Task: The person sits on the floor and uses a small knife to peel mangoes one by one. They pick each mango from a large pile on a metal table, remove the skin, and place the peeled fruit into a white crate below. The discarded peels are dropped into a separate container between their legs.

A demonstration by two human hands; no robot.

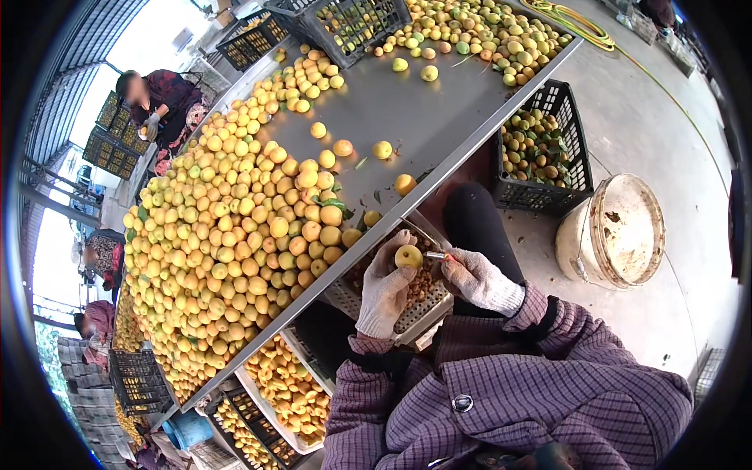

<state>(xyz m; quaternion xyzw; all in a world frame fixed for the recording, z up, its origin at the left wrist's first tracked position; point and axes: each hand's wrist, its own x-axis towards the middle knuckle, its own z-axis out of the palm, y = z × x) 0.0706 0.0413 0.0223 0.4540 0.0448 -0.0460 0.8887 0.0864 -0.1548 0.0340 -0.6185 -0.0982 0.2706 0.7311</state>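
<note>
A whole yellow apricot [408, 257] sits in my gloved left hand [385, 288], gripped between thumb and fingers. My right hand [479, 276], also in a pale knitted glove, grips a small tool with a metal shaft [435, 255] and an orange-red handle. The shaft points at the apricot; whether its tip touches the fruit I cannot tell. Below both hands stands a light plastic crate [426, 320] holding brown apricot stones [420, 296]. To the left, a large heap of apricots [235, 235] covers the metal table [452, 111].
A black crate of greener apricots [537, 147] and a stained white bucket [625, 235] stand on the floor to the right. A white crate of halved apricots [288, 388] is beside my left leg. Another black crate [358, 26] rests on the table. People [167, 106] sit across it.
</note>
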